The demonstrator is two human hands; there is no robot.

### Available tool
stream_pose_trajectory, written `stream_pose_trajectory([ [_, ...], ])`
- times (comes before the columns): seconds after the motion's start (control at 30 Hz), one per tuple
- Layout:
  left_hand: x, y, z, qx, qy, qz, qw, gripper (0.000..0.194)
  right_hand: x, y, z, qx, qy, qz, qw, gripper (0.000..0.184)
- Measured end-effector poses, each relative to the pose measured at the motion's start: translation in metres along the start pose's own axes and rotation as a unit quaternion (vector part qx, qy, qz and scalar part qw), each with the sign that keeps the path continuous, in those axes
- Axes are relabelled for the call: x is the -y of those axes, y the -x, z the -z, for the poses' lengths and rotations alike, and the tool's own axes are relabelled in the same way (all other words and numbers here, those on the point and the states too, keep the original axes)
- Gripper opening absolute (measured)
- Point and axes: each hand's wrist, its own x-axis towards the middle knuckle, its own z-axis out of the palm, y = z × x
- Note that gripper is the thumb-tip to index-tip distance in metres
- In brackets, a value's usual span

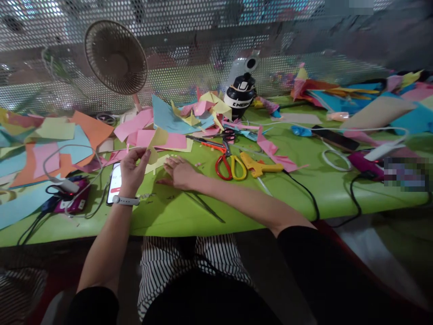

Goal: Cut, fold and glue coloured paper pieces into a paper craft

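Between the thumb and fingers of my left hand (133,169) a piece of yellow paper (158,141) is pinched and held up off the table. My right hand (179,173) lies palm down with its fingers stretched out. Its fingertips touch the end of a pale yellow paper strip (156,166) on the green tabletop. Right of that hand are red-handled scissors (223,166), yellow-handled scissors (238,167) and a yellow glue gun (260,167). A pair of tweezers (206,207) lies in front of my right forearm. Under my left wrist is a lit phone (115,183).
Coloured paper sheets (50,149) cover the left side, beside a purple power strip (76,198). A fan (117,58) and a black bottle (240,97) stand at the back. Cables and another purple power strip (367,164) lie at right. The table's front edge runs before my lap.
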Motion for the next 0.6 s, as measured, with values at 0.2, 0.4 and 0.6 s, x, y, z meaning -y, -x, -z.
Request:
stream_pose_trajectory([
  [0.2, 0.018, 0.000, -0.010, -0.011, 0.109, 0.185, 0.977, 0.024, 0.002, 0.011, -0.002, -0.069, 0.036, -0.036, 0.996, 0.056],
  [0.4, 0.028, 0.000, -0.013, -0.028, 0.112, 0.256, 0.960, 0.014, -0.005, 0.002, -0.005, -0.057, 0.045, -0.064, 0.995, 0.063],
  [0.6, 0.033, -0.004, -0.008, -0.038, 0.119, 0.259, 0.958, 0.011, -0.003, -0.015, 0.001, -0.060, 0.035, -0.033, 0.997, 0.055],
])
